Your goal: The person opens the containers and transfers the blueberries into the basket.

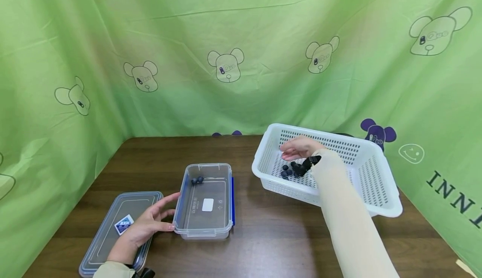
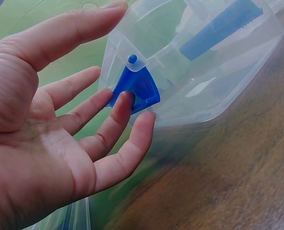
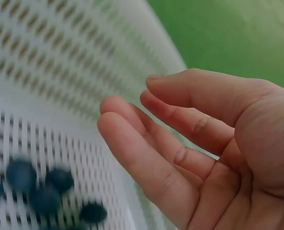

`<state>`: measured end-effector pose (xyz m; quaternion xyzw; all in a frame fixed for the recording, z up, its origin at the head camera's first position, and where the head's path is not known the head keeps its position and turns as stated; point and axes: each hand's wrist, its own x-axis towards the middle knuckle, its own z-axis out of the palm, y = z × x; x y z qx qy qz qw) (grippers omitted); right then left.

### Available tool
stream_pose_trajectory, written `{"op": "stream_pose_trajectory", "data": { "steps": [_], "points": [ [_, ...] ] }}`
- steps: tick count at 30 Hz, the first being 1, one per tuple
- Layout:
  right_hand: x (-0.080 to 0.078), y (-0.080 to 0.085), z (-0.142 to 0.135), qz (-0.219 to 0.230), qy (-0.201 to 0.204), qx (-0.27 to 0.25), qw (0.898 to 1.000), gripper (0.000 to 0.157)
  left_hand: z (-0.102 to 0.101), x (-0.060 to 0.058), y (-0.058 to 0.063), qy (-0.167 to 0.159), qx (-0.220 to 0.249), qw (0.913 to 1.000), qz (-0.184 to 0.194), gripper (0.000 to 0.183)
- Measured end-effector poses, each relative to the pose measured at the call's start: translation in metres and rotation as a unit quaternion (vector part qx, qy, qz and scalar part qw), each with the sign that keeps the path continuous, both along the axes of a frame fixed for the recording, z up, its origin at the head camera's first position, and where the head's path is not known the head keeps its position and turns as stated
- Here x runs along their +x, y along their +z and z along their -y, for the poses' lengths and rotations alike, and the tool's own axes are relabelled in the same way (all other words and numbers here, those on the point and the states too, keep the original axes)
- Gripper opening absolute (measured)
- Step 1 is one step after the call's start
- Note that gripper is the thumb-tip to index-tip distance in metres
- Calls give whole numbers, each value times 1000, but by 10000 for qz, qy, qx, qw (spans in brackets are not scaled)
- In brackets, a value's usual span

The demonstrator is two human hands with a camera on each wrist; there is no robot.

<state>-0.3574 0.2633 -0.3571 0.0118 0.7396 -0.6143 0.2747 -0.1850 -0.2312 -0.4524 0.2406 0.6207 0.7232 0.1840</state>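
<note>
My left hand (image 1: 148, 223) has its fingers spread at the left side of a clear plastic food container (image 1: 218, 219), with thumb and fingertips right at its wall. In the left wrist view these fingers overlap the container's blue clip (image 2: 139, 88). Two blueberries (image 1: 197, 180) lie inside the container, at its far left. Over the left part of a white perforated basket (image 1: 373, 177) hovers my right hand (image 1: 299, 147), its fingers loosely bent and nothing between them. Below it, several blueberries (image 3: 22, 175) sit on the basket floor.
A clear lid (image 1: 109, 232) with a blue-and-white label lies left of the container, partly under my left hand and wrist. Everything stands on a dark wooden table (image 1: 271, 244). A green printed curtain (image 1: 180, 31) hangs behind and at the sides.
</note>
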Motion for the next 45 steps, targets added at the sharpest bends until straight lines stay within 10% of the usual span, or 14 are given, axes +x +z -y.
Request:
{"op": "stream_pose_trajectory", "data": {
  "steps": [16, 28, 45],
  "points": [
    [10, 39, 116, -708, 853, -31, 9938, 37, 1, -1, -1, 16, 21, 10000, -2, 73],
    [29, 4, 204, -456, 1586, 156, 9862, 33, 1, -1, -1, -13, 42, 10000, -72, 74],
    [47, -34, 262, -378, 1323, 981, 9856, 17, 2, -1, 0, -19, -28, 10000, 31, 71]
  ]
}}
